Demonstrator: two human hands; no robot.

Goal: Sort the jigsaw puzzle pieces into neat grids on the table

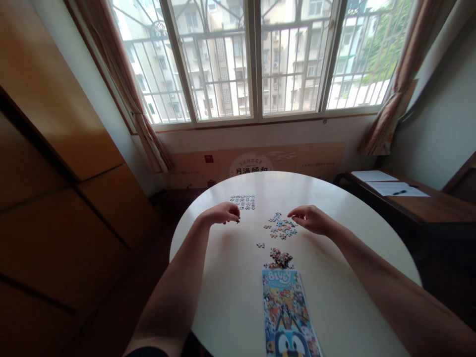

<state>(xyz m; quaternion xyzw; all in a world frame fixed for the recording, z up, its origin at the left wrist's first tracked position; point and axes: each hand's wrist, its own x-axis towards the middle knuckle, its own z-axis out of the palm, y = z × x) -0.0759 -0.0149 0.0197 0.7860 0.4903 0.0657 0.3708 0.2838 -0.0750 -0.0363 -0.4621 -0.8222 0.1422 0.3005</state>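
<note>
My left hand (224,213) is over the left part of the round table, its fingers pinched on a small jigsaw puzzle piece (238,221). Just beyond it several puzzle pieces (245,202) lie spread in rows. My right hand (311,219) hovers at the right edge of a loose heap of puzzle pieces (283,228); its fingers reach left, slightly apart, and nothing shows between them. Nearer to me lies a second, darker pile of pieces (280,259), touching the top of a Bluey puzzle box or picture sheet (286,312). A few joined or touching pieces (261,245) lie between the piles.
The white round table (349,277) carries everything. Behind it, a printed cardboard panel (186,166) stands under the barred window (223,64). At right is a wooden bench or table (439,208) with papers (397,189); wooden cabinets (55,148) stand at left.
</note>
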